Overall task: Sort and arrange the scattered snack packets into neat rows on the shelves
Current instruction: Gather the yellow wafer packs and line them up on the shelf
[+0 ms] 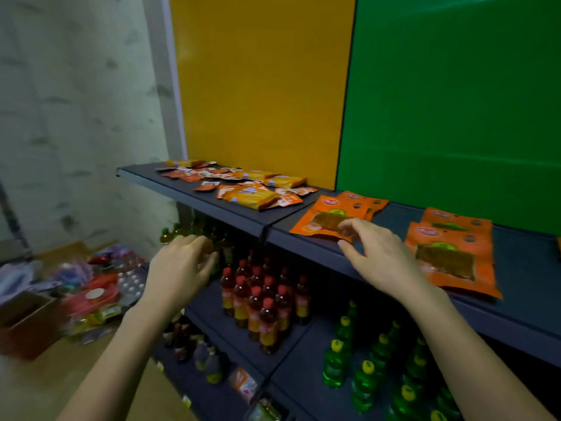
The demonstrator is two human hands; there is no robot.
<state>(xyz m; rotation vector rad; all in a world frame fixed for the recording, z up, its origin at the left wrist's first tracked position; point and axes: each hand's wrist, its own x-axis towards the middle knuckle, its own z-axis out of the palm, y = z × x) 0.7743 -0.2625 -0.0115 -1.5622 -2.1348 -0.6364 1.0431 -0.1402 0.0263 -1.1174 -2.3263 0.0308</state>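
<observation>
On the dark top shelf (303,247) lies an orange snack packet (321,220) with a clear window, on top of similar ones. My right hand (379,256) hovers at its near edge, fingertips touching the packet, thumb along the shelf lip, fingers loosely bent. A stack of the same orange packets (452,256) sits to the right of that hand. Further left lie scattered yellow and small red packets (243,189). My left hand (179,268) hangs in front of the shelf below its edge, fingers loosely curled, holding nothing.
Red-capped bottles (261,302) stand on the lower shelf, green bottles (376,369) to their right. Bags and a cardboard box (27,320) clutter the floor at the left. Yellow and green panels back the shelf.
</observation>
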